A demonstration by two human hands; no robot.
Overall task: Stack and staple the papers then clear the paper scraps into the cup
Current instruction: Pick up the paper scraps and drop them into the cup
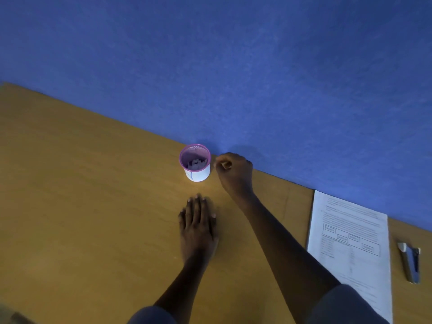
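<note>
The small white cup with a purple mesh rim (195,163) stands upright on the brown wooden bench (93,195), against the blue wall, just to the left of the right hand (233,169). That hand is nearer, curled narrow beside the rim, fingertips pinched; whether a scrap sits between them I cannot tell. Pale paper scraps (196,163) already lie inside the cup. The left hand (198,223) rests flat and spread on the bench, nearer the person. The stacked printed white papers (350,242) and the grey-blue stapler (410,263) lie well apart, to the right.
</note>
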